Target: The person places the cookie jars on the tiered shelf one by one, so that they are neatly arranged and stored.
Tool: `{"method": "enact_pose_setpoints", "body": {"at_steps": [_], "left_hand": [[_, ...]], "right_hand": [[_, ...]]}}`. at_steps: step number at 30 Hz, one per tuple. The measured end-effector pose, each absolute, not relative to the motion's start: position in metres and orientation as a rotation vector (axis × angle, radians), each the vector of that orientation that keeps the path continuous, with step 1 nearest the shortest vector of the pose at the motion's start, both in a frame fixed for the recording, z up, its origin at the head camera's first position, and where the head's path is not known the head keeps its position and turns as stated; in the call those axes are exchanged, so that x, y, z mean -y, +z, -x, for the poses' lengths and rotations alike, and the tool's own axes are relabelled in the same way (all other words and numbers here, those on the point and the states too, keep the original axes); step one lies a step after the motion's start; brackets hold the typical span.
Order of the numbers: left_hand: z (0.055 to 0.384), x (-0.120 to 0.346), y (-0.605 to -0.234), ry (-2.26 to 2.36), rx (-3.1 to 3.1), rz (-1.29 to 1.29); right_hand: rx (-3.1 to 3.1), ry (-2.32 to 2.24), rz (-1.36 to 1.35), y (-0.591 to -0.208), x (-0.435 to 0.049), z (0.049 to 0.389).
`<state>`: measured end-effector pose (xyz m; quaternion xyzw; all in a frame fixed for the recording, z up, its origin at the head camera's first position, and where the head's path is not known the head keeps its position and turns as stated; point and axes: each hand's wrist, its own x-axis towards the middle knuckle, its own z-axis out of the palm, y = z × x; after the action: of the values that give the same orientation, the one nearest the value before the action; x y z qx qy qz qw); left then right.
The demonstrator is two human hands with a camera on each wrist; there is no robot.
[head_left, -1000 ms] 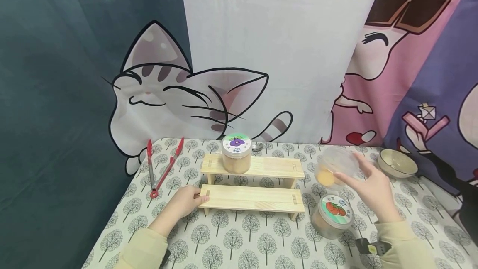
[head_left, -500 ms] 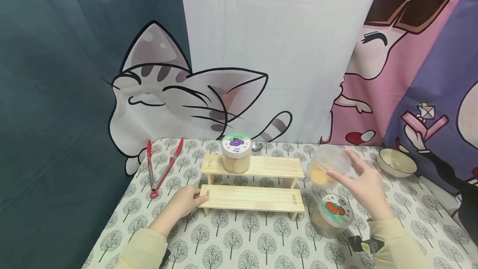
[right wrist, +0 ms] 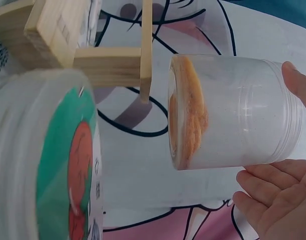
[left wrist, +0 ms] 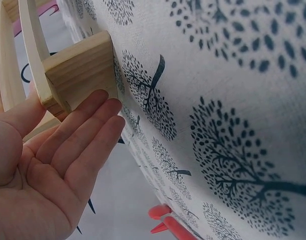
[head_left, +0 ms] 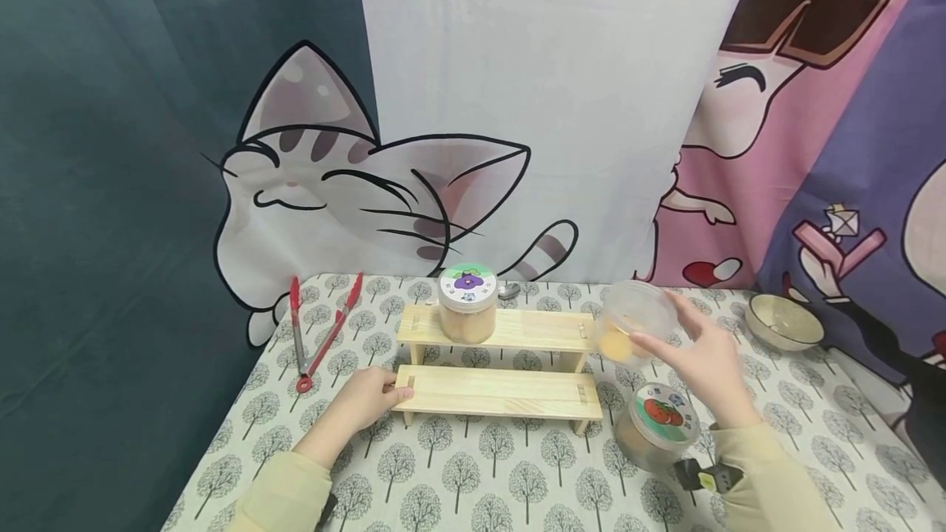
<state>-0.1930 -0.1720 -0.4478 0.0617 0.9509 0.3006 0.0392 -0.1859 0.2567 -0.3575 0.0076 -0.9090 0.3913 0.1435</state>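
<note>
My left hand grips the left end of the lower step of a two-tier wooden shelf, thumb on top. In the left wrist view, its other fingers lie by the shelf's leg. At the right, my right hand holds a lidless clear plastic jar near its rim, raised off the table beside the upper step. Orange-yellow pieces lie at the jar's bottom; their kind I cannot tell. A lidded jar with a tomato label stands on the table below the right hand.
A lidded jar with an eggplant label stands on the upper step's left part. Red-tipped tongs lie spread at the left. A bowl sits at the back right. A spoon's metal end shows behind the shelf.
My right hand has carried the clear jar leftward, close to the upper step's right end. The left hand stays on the shelf, and the other things have not moved.
</note>
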Motion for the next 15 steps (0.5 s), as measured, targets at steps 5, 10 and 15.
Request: {"method": "enact_pose_setpoints", "body": {"at_steps": [5,10,15], "left_hand": [[0.194,0.171,-0.448,0.929,-2.899,-0.182],[0.194,0.171,-0.448,0.918,-2.903,-0.182],[0.194,0.171,-0.448,0.906,-2.908,-0.182]], "right_hand": [[2.614,1.167,-0.047,-0.357,-0.250,0.188],[2.581,1.195,-0.105,-0.362,-0.245,0.193],[2.577,1.174,-0.134,-0.365,-0.238,0.198]]}}
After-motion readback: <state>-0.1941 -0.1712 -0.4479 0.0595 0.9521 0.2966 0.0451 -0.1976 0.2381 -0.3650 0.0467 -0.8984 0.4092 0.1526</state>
